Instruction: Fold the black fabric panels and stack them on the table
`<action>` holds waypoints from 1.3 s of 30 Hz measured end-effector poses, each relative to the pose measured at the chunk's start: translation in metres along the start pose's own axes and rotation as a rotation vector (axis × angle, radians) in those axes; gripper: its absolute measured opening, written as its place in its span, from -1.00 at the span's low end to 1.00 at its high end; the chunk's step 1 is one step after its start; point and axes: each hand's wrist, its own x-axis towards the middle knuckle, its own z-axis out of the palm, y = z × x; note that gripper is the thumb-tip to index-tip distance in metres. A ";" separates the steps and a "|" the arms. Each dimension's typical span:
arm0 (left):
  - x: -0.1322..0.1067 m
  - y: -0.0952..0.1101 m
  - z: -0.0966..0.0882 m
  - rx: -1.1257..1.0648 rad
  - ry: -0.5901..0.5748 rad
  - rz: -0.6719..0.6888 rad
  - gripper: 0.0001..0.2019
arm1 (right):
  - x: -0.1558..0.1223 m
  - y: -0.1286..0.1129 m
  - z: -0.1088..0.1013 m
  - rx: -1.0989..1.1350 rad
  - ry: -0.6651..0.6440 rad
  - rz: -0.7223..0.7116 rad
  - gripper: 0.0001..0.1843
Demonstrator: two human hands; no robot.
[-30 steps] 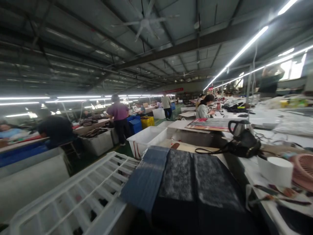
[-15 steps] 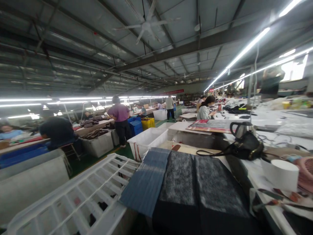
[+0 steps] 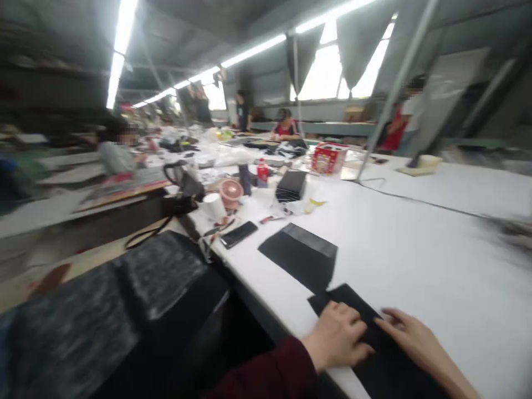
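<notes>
A narrow black sheet of leather-like material lies at the near edge of the white table. My left hand rests on top of it, fingers bent and pressed down, thumb stretched toward the right. At the sheet's right edge is my right hand, thumb on the sheet and fingers at its border, closed on that edge. Just beyond my left hand lies another black piece with a greyer strip along its far side; its near corner meets the sheet. The undersides of my fingers are hidden.
Left of the table, large black pieces with whitish patches lie on a lower surface. Along the table edge are a phone, white roll, pink fan, black stack and red box. Several people work farther back.
My view has swung right and down, from the aisle and bins to the white table. Both my hands now show, on a black sheet; neither was in view before.
</notes>
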 end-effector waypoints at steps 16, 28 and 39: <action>0.024 -0.015 0.015 -0.268 0.038 -0.028 -0.73 | -0.018 0.028 -0.014 0.102 -0.068 0.014 -0.66; 0.044 -0.025 0.016 -0.229 -0.051 0.040 -0.82 | -0.009 0.017 0.039 -0.065 0.361 -0.153 -0.73; 0.056 -0.041 0.030 -0.236 -0.001 0.077 -0.68 | -0.016 0.018 0.050 -0.343 0.496 -0.351 -0.66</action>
